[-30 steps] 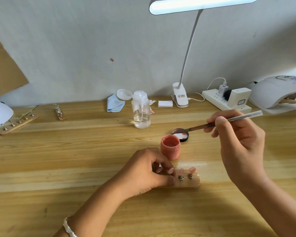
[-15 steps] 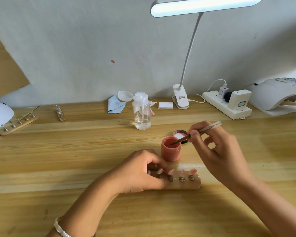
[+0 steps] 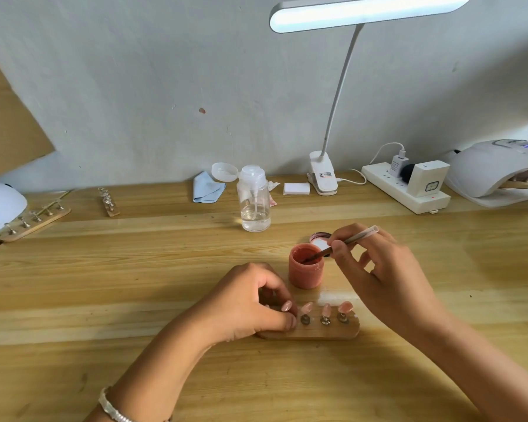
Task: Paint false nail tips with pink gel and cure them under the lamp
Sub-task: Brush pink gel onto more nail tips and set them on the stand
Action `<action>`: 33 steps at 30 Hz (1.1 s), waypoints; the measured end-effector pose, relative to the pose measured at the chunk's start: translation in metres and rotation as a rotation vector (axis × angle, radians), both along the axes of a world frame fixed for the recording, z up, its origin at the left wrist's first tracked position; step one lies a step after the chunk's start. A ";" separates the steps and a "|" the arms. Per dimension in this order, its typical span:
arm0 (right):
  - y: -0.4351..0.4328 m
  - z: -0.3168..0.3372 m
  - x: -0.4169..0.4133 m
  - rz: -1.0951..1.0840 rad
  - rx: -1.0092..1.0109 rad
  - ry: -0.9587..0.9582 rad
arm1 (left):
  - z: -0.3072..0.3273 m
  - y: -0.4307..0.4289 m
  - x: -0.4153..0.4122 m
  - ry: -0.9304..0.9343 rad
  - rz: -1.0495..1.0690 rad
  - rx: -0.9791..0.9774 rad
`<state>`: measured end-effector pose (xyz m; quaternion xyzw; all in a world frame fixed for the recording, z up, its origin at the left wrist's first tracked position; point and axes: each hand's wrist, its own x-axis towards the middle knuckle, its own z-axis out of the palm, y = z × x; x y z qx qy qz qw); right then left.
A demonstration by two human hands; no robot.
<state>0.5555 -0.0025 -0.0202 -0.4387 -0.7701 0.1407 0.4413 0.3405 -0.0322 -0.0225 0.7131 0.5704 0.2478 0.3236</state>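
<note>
A small pink gel pot (image 3: 305,272) stands open on the wooden table, its lid (image 3: 319,239) lying just behind it. My right hand (image 3: 384,275) pinches a thin brush (image 3: 352,239) whose tip dips into the pot. In front of the pot lies a wooden holder (image 3: 326,330) with several pink nail tips (image 3: 326,309) on metal stands. My left hand (image 3: 244,303) grips the holder's left end, hiding part of it. A white curing lamp (image 3: 494,169) sits at the far right, with another holder inside.
A clear pump bottle (image 3: 254,202) stands behind the pot. Along the wall are a blue cloth (image 3: 206,190), white pads (image 3: 296,188), a clip desk lamp (image 3: 323,175) and a power strip (image 3: 406,190). Two more holders (image 3: 34,222) and a white device (image 3: 0,202) lie at the left.
My right hand came down and left from above the lid, and the brush tip now sits in the pink pot. My left hand stayed on the holder.
</note>
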 end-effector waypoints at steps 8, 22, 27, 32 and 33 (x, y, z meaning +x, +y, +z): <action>0.002 0.007 0.003 -0.044 -0.010 0.318 | 0.001 -0.001 0.000 0.013 -0.003 0.047; 0.012 0.023 0.011 -0.075 -0.483 0.864 | 0.002 -0.003 0.004 -0.006 -0.081 0.473; 0.008 0.023 0.008 0.006 -0.439 0.888 | 0.002 -0.002 0.001 -0.343 0.175 0.455; 0.003 0.022 0.003 0.171 -0.305 0.862 | 0.002 0.000 0.003 -0.432 0.243 0.416; 0.002 0.022 0.002 0.199 -0.286 0.852 | 0.002 0.000 0.003 -0.437 0.255 0.407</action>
